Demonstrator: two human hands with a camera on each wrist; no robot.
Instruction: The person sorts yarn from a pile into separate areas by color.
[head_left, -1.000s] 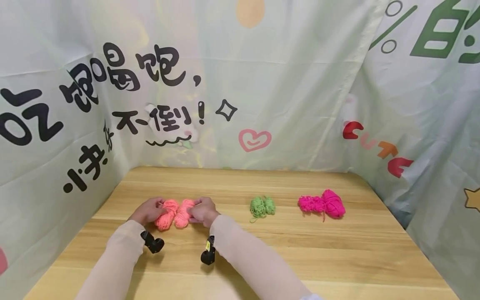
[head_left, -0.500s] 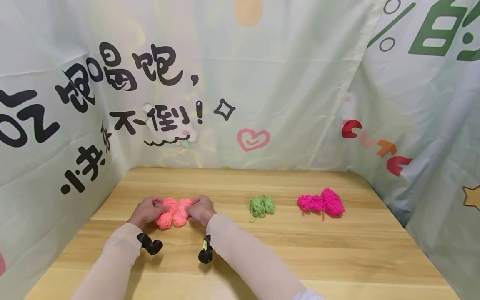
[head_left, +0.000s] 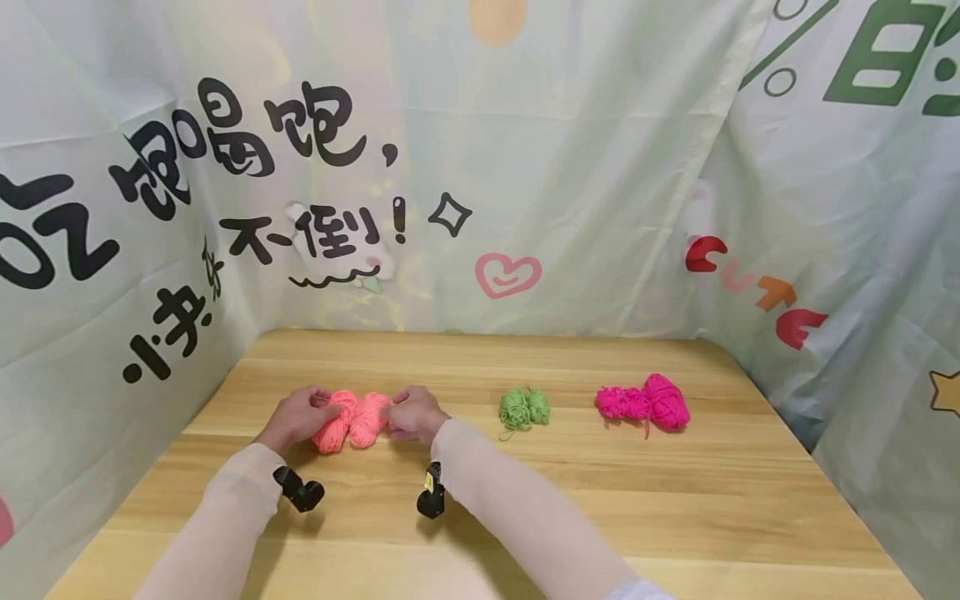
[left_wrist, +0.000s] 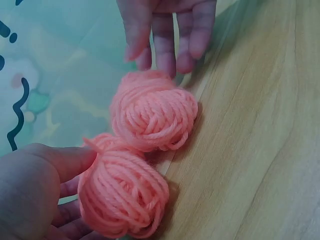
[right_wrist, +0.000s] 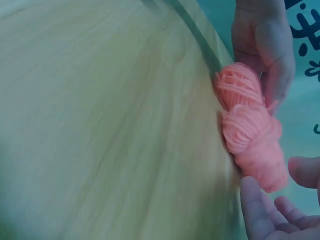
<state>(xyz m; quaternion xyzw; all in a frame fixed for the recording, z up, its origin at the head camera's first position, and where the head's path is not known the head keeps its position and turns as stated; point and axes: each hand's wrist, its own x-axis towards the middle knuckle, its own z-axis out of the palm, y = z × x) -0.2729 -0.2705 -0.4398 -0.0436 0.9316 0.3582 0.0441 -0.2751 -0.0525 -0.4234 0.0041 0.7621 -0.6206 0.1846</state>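
Two coral-pink balls of yarn lie side by side at the left of the table; the left ball [left_wrist: 125,195] touches the right ball [left_wrist: 154,112]. My left hand [head_left: 300,417] holds the left ball at its outer side, thumb on top and fingers behind it in the left wrist view. My right hand [head_left: 417,414] is just off the right ball's outer end. In the right wrist view its fingers [right_wrist: 255,210] and thumb are spread apart, with a gap between thumb and yarn.
Two small green balls of yarn [head_left: 516,410] sit together near the table's middle. Farther right lie magenta balls of yarn [head_left: 666,402], with a loose strand. Printed cloth [head_left: 585,208] hangs behind and beside the wooden table [head_left: 600,517].
My right hand has let go of the right coral ball and moved slightly right, its fingers loosening. My left hand stays at the left ball. The two balls have come closer together.
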